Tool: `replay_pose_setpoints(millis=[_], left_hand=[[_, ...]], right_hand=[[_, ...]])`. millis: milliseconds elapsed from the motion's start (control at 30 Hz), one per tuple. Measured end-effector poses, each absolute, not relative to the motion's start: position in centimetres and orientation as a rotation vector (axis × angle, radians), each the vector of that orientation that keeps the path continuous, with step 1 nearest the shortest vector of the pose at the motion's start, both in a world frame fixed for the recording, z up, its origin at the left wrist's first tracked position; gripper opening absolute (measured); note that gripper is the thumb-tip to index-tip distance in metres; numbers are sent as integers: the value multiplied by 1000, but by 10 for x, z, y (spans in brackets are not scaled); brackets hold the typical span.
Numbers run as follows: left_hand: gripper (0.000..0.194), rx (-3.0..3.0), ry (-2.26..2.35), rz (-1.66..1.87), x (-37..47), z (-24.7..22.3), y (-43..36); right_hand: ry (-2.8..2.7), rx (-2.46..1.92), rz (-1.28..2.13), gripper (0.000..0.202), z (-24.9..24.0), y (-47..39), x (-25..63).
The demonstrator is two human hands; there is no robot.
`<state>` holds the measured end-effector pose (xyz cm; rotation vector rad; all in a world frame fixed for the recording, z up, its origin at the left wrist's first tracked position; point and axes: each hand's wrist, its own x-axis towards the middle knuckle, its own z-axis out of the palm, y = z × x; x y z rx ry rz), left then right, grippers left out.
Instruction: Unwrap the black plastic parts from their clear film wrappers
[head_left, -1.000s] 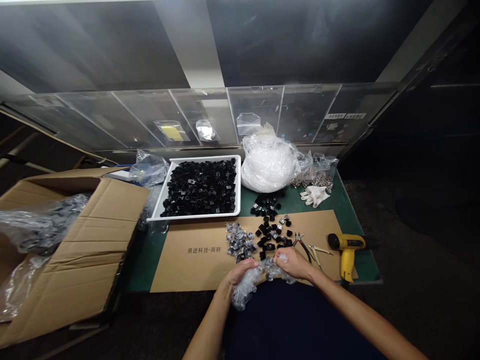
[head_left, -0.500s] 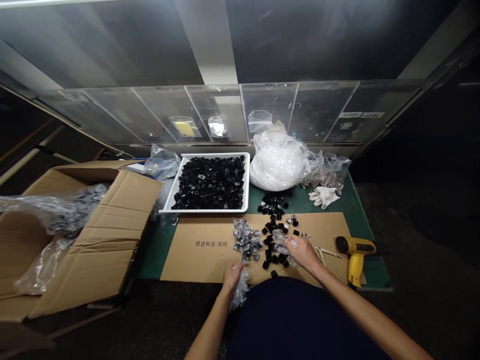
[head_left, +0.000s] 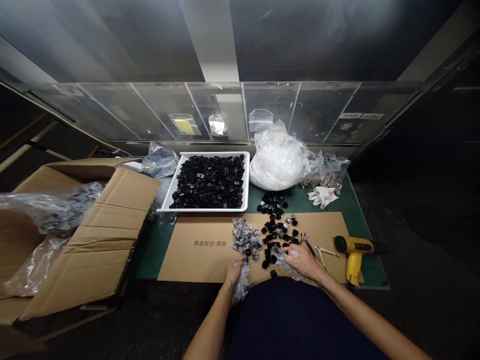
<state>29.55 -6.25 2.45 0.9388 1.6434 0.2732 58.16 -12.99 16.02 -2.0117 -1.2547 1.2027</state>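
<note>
My left hand [head_left: 233,273] is closed at the front edge of the cardboard sheet, gripping a crumpled clear plastic bag [head_left: 242,287] that hangs over the edge. A small dark piece shows at its fingertips. My right hand [head_left: 303,261] pinches another crumpled clear plastic bag [head_left: 287,264] lying beside loose black plastic parts [head_left: 268,237]. Between the hands and farther back sits a pile of small grey parts in clear wrapping [head_left: 245,237]. Just behind my right hand are pliers [head_left: 309,245], partly hidden.
A white tray [head_left: 247,185] full of black parts stands behind the cardboard sheet [head_left: 198,265]. At right lie a yellow heat gun [head_left: 354,257] and a white glove [head_left: 322,197]. A large plastic bag [head_left: 279,162] sits at the back. An open carton [head_left: 101,235] stands left.
My right hand has drawn slightly towards me with its plastic bag, uncovering the pliers and black parts behind it. My left hand has moved only a little and keeps its grip.
</note>
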Motion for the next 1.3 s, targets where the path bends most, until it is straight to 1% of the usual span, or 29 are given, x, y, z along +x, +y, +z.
replay_pose_setpoints(millis=[100,200,267,333,433,500,600,733,867,967,1033,1167,1233,1300], left_hand=[[47,848,1498,291,292,42,-68],[59,748,1334,282,294,68,-73],[61,676,1224,271,299,88,-73],[59,665,1156,257,308,107,-71],[52,777,1118,209,322,132,-67],[46,870,1097,171,330,144,-64],[38,1009,1095,140,339,151,-61],[33,1083,1057,123,347,150,-60],[38,1054,1048,112,353,147,-61],[45,990,1070,181,352,139,-62],[44,975,1163,240,348,127,-63],[25,966,1512,253,330,92,-69],[16,969,1600,247,320,76,-74],[11,986,1648,240,312,64,-78]], right_hand=[[-1277,-1956,1254,11,162,-127,577],[-1311,-1863,1333,25,170,-119,570],[-1368,-1818,1381,26,177,-114,565],[-1445,-1790,1395,23,184,-109,561],[-1521,-1775,1402,29,190,-105,557],[-1537,-1783,1413,30,189,-105,555],[-1527,-1791,1438,24,182,-107,555],[-1460,-1805,1492,19,172,-111,558],[-1400,-1857,1484,20,172,-115,560],[-1399,-1928,1360,21,173,-118,562],[-1412,-1994,1245,20,171,-119,565],[-1411,-2174,1085,17,158,-121,572],[-1408,-2207,1030,17,151,-121,577],[-1385,-2247,1001,18,147,-120,583]])
